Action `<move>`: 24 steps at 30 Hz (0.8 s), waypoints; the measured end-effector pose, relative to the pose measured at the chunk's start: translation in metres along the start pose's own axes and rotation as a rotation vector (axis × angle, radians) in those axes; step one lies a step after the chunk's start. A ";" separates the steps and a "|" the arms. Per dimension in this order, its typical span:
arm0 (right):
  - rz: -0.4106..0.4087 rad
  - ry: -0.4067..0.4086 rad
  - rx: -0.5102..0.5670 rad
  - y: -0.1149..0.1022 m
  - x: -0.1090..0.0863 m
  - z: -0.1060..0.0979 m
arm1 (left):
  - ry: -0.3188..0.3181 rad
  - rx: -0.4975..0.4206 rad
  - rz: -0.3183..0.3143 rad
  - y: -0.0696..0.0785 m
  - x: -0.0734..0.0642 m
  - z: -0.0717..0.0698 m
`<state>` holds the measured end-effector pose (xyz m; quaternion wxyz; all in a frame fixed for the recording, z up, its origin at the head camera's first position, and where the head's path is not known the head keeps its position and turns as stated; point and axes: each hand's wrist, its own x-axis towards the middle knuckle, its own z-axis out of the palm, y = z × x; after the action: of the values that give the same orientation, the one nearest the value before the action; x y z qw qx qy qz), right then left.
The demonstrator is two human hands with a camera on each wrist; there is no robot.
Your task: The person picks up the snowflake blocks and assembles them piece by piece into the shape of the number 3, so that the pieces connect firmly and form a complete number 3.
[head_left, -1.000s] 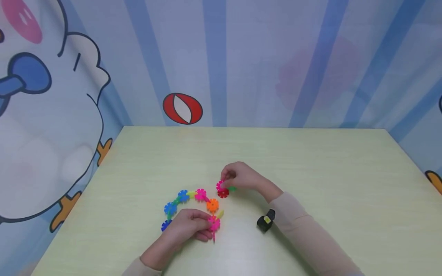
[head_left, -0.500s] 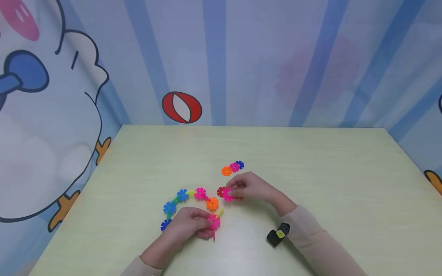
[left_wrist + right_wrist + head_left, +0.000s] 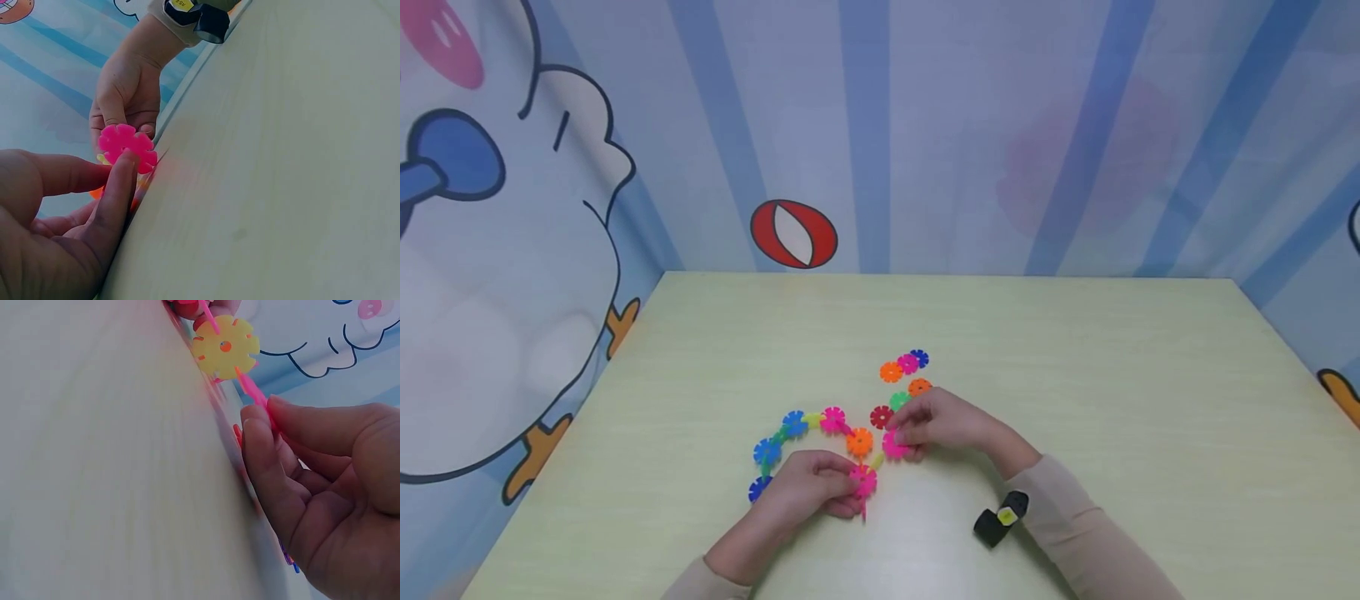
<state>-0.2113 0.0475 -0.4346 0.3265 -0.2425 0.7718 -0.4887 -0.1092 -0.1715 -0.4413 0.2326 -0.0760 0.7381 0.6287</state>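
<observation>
Pinching a pink disc (image 3: 893, 445) in the right hand (image 3: 938, 422), at the yellow disc's (image 3: 214, 357) edge, low over the tabletop (image 3: 1090, 358); pinching the chain (image 3: 794, 424) in the left hand (image 3: 811, 485). Probably light, stiff plastic: grip by the rim, slots clear.

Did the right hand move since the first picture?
Yes. In the head view, the right hand has moved down and slightly rightward, farther from the printed red-and-white ball.
</observation>
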 end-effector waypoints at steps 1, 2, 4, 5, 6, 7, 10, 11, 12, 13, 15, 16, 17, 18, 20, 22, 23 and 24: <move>0.005 0.002 0.000 0.000 0.000 0.001 | 0.000 0.000 0.001 0.000 0.000 0.000; 0.009 0.001 0.002 0.001 0.001 0.002 | 0.000 -0.002 0.003 0.000 0.000 0.000; 0.016 0.000 0.008 0.001 0.001 0.003 | -0.002 -0.006 0.008 -0.001 0.001 0.000; 0.021 0.000 0.009 0.002 0.002 0.004 | -0.002 -0.007 0.009 -0.001 0.001 0.000; 0.024 0.000 0.007 0.002 0.002 0.004 | -0.004 -0.008 0.011 -0.001 0.001 0.000; 0.027 -0.002 0.008 0.002 0.002 0.005 | -0.004 -0.007 0.012 -0.001 0.001 0.000; 0.028 -0.004 0.009 0.001 0.003 0.006 | -0.002 -0.004 0.010 -0.001 0.001 0.000; 0.028 -0.004 0.011 0.001 0.003 0.006 | -0.001 -0.002 0.010 0.000 0.000 0.000; 0.027 -0.005 0.014 0.001 0.003 0.006 | 0.002 -0.001 0.010 0.000 0.000 0.000; 0.026 -0.006 0.019 0.001 0.003 0.006 | 0.005 0.001 0.010 0.000 0.000 0.000; 0.023 -0.005 0.023 0.001 0.003 0.006 | 0.014 0.001 0.017 0.000 0.000 0.000; 0.021 -0.004 0.028 0.001 0.003 0.006 | 0.020 0.000 0.020 -0.001 0.000 0.000; 0.020 -0.004 0.032 0.001 0.003 0.007 | 0.025 0.000 0.025 -0.001 0.000 0.000; 0.018 -0.003 0.035 0.001 0.003 0.007 | 0.029 -0.001 0.029 -0.001 0.000 0.000; 0.018 0.000 0.040 0.002 0.003 0.007 | 0.040 -0.007 0.035 -0.002 0.000 0.001; 0.015 0.002 0.047 0.003 0.003 0.007 | 0.046 -0.012 0.038 -0.002 0.000 0.001; 0.014 0.003 0.048 0.004 0.004 0.007 | 0.049 -0.014 0.039 -0.002 0.000 0.002; 0.009 0.004 0.047 0.005 0.004 0.006 | 0.051 -0.017 0.041 -0.002 0.000 0.002</move>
<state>-0.2095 0.0428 -0.4419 0.3328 -0.2304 0.7619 -0.5057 -0.1076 -0.1703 -0.4433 0.2003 -0.0790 0.7400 0.6372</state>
